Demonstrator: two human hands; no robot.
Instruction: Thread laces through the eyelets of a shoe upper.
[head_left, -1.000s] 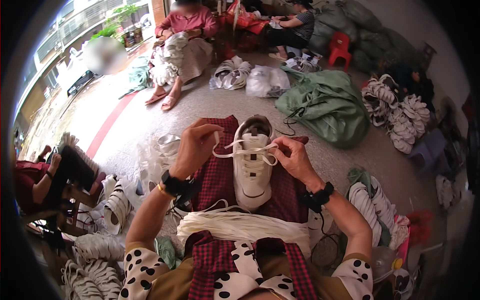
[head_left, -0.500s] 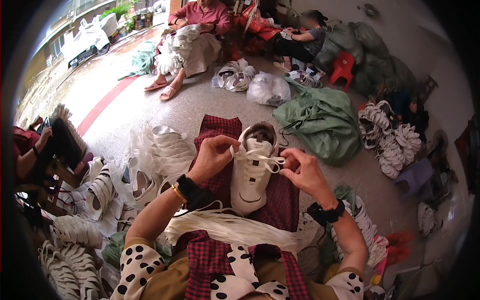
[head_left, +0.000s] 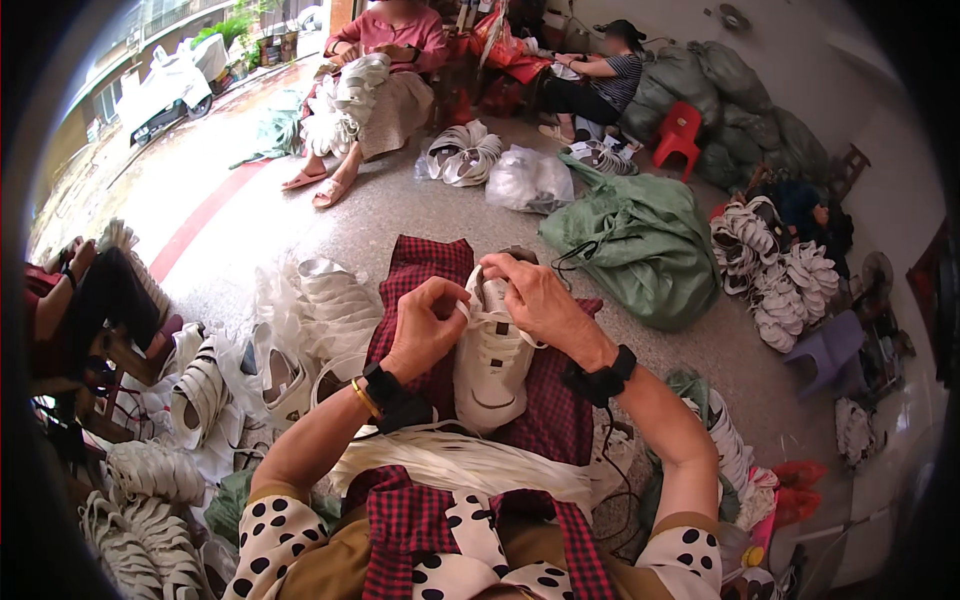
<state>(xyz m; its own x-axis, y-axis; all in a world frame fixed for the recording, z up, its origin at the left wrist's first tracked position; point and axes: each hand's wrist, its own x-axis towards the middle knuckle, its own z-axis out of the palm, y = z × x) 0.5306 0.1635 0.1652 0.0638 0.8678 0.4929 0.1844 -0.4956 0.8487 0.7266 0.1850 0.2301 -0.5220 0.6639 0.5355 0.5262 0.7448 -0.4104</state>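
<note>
A cream-white lace-up shoe (head_left: 492, 385) lies on a red-and-black checked cloth (head_left: 553, 425) over my lap, its toe toward me. At the shoe's left side my left hand (head_left: 425, 325) is closed in a pinch on a white shoelace (head_left: 462, 309), of which a short piece shows. My right hand (head_left: 545, 305) reaches across the upper part of the shoe, fingers bent near its tongue and opening. What those fingers grip is hidden beneath them. A bundle of long white laces (head_left: 450, 460) rests across my lap below the toe.
Stacked white shoes (head_left: 335, 300) and loose shoe pieces crowd the floor at left. A large green sack (head_left: 635, 250) lies ahead right, with a red stool (head_left: 680, 140) beyond. Two people sit at the back; another sits at far left. More shoe pieces (head_left: 780, 270) are piled at right.
My right hand has moved left and up, from the lace loop at the shoe's right side to over its upper opening. The bow loops seen before no longer show. My left hand stays close by, pinching.
</note>
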